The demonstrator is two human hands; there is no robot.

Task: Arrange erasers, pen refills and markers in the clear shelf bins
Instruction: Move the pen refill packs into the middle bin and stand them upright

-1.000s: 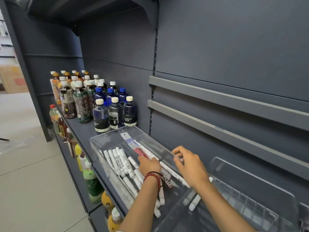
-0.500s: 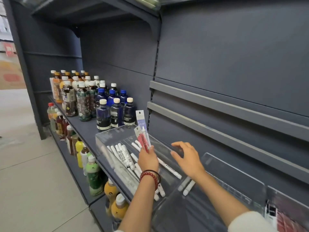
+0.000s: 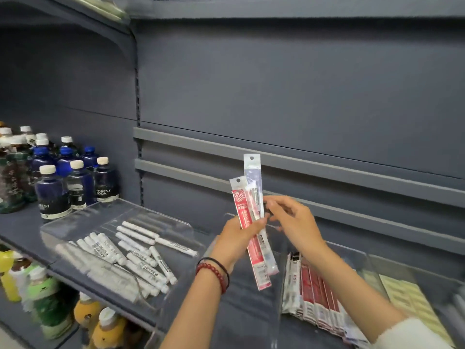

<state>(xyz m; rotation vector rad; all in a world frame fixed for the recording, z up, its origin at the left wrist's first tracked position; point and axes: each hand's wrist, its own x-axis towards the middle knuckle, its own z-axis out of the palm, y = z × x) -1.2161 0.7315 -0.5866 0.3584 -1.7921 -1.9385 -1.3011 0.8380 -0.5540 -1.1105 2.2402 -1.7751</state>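
Your left grip (image 3: 236, 239) held two long thin pen refill packets (image 3: 242, 210), one red, one clear, up in the air. Your right grip (image 3: 294, 220) was just beside them, fingers curled; I could not tell if it pinched. White markers (image 3: 130, 255) already lay in the clear plastic bin (image 3: 83, 217) left of your left grip. More red packets (image 3: 312, 293) lay below your right grip. I think these two still needed a bin.

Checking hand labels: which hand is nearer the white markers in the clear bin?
Left. The left hand grips refill packs just right of the white markers; the right hand is farther right, on the packs' far side.
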